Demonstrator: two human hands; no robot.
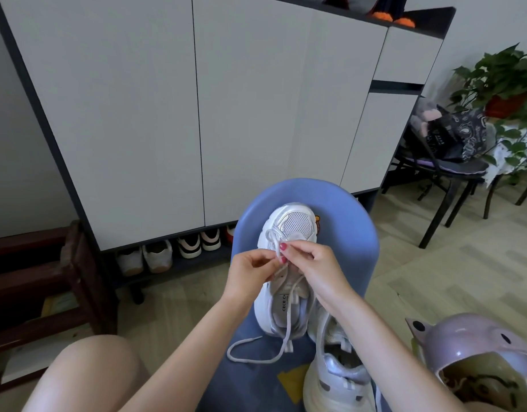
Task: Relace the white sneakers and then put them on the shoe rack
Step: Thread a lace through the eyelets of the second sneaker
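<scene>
A white sneaker (292, 224) lies on a blue stool (357, 245), toe pointing away from me. Its white lace (286, 331) runs through the upper eyelets and trails in a loop onto the stool. My left hand (250, 272) pinches the lace over the sneaker's throat. My right hand (312, 263) pinches the same lace right beside it, fingertips nearly touching. A second white sneaker (336, 376) lies just in front of the first, at the stool's near right, partly under my right forearm.
A tall white cabinet (197, 114) stands behind the stool, with an open shoe shelf (173, 251) holding several shoes at its base. Dark wooden furniture (48, 278) is at the left. A black chair (446, 173) with bags, a plant (500, 72) and a lilac bin (470, 343) are at the right.
</scene>
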